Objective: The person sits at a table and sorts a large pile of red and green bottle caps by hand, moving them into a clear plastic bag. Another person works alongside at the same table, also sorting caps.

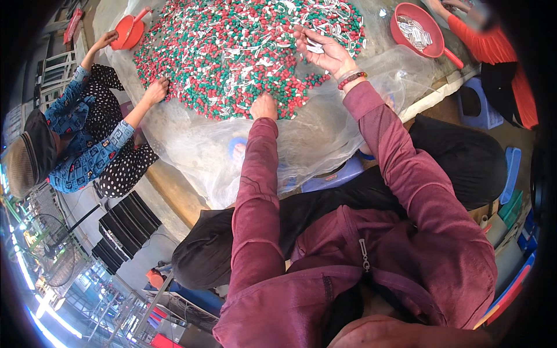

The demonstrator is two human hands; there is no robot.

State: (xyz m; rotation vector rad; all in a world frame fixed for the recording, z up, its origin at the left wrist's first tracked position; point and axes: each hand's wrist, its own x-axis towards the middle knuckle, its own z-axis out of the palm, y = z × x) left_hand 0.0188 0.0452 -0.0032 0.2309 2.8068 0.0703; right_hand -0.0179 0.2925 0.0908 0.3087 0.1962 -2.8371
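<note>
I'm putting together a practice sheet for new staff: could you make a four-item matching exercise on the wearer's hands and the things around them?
Column one
1. Left hand
2. Right hand
3. Beaded bracelet
4. Red basin at upper right

Column two
A. Encircling a wrist
B. Containing a heap of whitish strips
C. Back upward, at the near edge of the red, green and white pile
D. Palm upward, with white pieces on it

Right pairs: 1-C, 2-D, 3-A, 4-B
</note>
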